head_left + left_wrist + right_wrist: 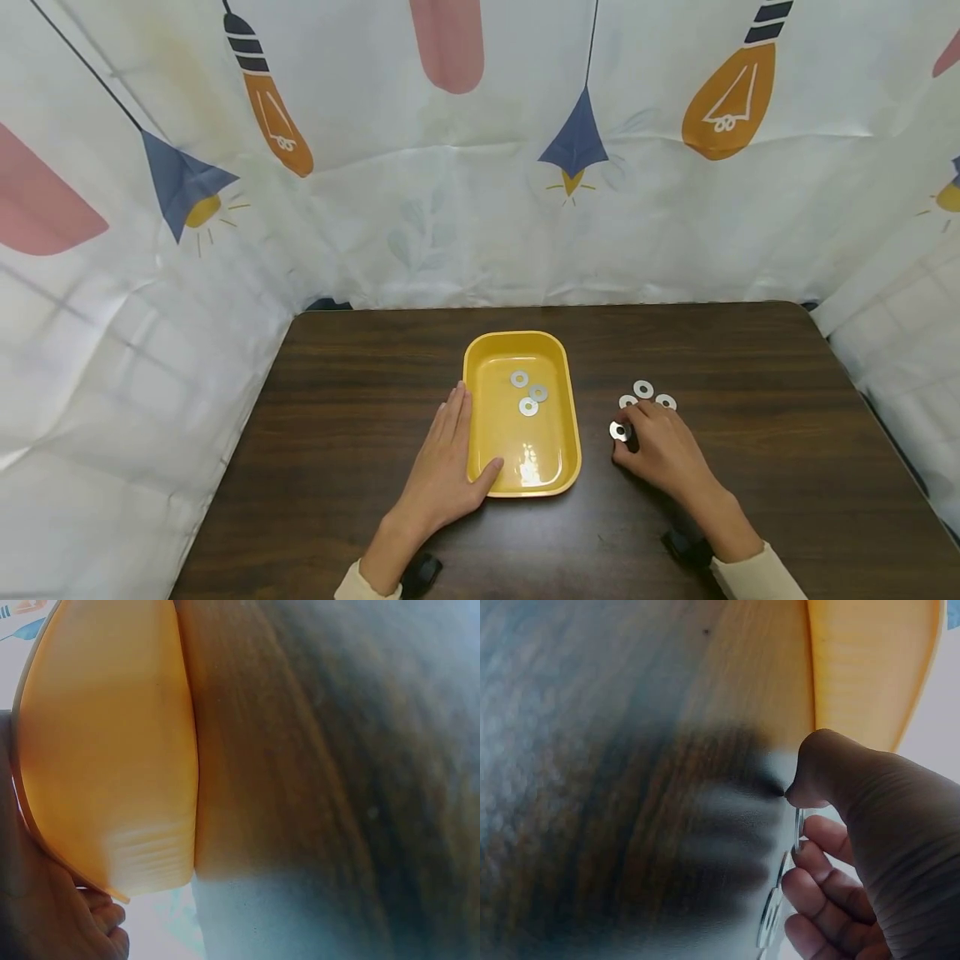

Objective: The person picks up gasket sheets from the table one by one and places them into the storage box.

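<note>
A yellow tray (pixel 573 417) lies in the middle of the dark wooden table, with three metal washers (pixel 528 393) inside it. My left hand (pixel 444 467) rests flat against the tray's left side, fingers straight, thumb at its near corner; the left wrist view shows the tray wall (pixel 105 750) close up. My right hand (pixel 660 446) is to the right of the tray and pinches a washer (pixel 618 431) between thumb and fingers; the right wrist view shows that washer (pixel 799 829) edge-on. Three more washers (pixel 643 389) lie on the table just beyond the right hand.
The wooden table (pixel 360 392) is walled in by a white cloth printed with light bulbs (pixel 480 167) at the back and both sides. Black wrist straps (pixel 422 573) show near the table's front edge.
</note>
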`<state>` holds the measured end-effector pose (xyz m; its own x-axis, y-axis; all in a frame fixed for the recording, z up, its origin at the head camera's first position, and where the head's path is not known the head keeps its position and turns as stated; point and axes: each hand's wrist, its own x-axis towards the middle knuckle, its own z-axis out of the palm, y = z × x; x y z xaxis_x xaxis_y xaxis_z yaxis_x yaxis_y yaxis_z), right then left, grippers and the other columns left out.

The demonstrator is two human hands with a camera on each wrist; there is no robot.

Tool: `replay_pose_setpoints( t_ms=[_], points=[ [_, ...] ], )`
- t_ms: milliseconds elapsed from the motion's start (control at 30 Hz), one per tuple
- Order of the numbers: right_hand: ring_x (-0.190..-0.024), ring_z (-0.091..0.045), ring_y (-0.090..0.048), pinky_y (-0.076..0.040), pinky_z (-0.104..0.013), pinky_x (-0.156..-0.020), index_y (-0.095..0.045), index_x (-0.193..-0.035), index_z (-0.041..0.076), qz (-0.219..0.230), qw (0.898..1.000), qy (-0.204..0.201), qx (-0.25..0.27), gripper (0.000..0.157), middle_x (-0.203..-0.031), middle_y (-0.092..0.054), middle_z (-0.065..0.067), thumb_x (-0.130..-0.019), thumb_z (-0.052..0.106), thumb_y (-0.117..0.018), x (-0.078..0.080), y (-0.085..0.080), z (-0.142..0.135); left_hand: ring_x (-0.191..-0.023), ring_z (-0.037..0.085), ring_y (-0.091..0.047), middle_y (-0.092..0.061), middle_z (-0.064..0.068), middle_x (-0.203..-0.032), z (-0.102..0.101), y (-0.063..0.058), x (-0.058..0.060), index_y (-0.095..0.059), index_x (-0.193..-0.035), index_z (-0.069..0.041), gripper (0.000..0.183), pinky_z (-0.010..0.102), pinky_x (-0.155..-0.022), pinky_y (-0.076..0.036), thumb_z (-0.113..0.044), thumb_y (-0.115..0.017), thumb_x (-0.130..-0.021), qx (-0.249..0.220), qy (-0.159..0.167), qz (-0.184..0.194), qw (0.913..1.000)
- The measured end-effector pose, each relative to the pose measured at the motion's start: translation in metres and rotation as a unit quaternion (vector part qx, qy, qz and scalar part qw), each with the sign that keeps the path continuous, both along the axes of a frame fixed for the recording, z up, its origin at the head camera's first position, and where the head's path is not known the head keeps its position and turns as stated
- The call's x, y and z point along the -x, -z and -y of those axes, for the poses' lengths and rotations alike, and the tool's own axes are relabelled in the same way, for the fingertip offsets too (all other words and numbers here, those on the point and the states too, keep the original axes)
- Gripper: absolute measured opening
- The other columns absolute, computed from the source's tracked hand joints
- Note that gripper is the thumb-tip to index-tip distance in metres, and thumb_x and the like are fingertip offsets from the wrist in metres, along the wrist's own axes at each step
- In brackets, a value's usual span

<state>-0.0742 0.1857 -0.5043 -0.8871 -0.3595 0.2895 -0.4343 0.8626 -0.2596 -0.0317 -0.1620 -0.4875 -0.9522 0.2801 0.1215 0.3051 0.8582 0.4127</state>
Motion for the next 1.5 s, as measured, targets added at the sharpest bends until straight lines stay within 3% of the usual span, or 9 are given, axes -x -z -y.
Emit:
replay_pose_setpoints(
  t_ms=[400, 633, 800, 1233, 1500],
  points=[
    [-0.078, -0.017, -0.061, -0.053, -0.040, -0.071, -0.073, -0.093, 0.010, -0.050, 0.998, -0.034, 0.017, 0.026, -0.085, -0.068, 0.000, -0.071, 0.016, -0.087, 0.001, -0.002, 0.002, -0.168, 0.023, -0.014, -0.009, 0.010, -0.181, -0.001, -0.001, -0.001, -0.013, -0.170, -0.002, 0.102, 0.014, -0.131, 0.011, -0.050, -0.065, -0.097, 0.001, 0.000, -0.001, 1.0000],
    [-0.079, -0.018, -0.063, -0.055, -0.039, -0.072, -0.073, -0.095, 0.009, -0.055, 0.997, -0.051, 0.024, 0.027, -0.090, -0.071, -0.002, -0.072, 0.016, -0.087, 0.005, -0.011, 0.007, -0.167, 0.026, -0.018, -0.011, 0.011, -0.180, -0.001, -0.001, -0.001, -0.015, -0.169, -0.001, 0.102, 0.036, -0.136, -0.014, -0.050, -0.066, -0.096, 0.007, -0.002, -0.012, 0.9999],
    [-0.087, -0.021, -0.067, -0.058, -0.045, -0.080, -0.076, -0.099, 0.009, -0.023, 0.998, -0.051, 0.022, 0.027, -0.097, -0.074, -0.004, -0.076, 0.017, -0.087, 0.006, -0.019, 0.010, -0.168, 0.025, -0.016, -0.009, 0.010, -0.181, -0.001, -0.001, 0.000, -0.014, -0.169, -0.001, 0.102, 0.046, -0.135, -0.022, -0.051, -0.065, -0.097, 0.009, 0.000, -0.004, 0.9999],
    [-0.088, -0.024, -0.067, -0.059, -0.044, -0.079, -0.076, -0.099, 0.009, -0.034, 0.997, -0.058, 0.030, 0.026, -0.097, -0.075, -0.006, -0.077, 0.017, -0.086, 0.011, -0.030, 0.015, -0.168, 0.024, -0.013, -0.008, 0.010, -0.181, 0.000, -0.001, -0.001, -0.012, -0.169, -0.002, 0.101, 0.046, -0.136, -0.021, -0.052, -0.064, -0.098, 0.008, 0.001, 0.009, 0.9999],
    [-0.091, -0.025, -0.068, -0.059, -0.051, -0.088, -0.076, -0.102, 0.009, -0.029, 0.997, -0.067, 0.031, 0.027, -0.100, -0.074, -0.006, -0.078, 0.017, -0.087, 0.014, -0.040, 0.020, -0.169, 0.022, -0.011, -0.006, 0.009, -0.181, 0.001, -0.002, -0.001, -0.012, -0.170, -0.002, 0.102, 0.045, -0.136, -0.018, -0.052, -0.064, -0.098, 0.004, 0.000, 0.015, 0.9999]
  ],
)
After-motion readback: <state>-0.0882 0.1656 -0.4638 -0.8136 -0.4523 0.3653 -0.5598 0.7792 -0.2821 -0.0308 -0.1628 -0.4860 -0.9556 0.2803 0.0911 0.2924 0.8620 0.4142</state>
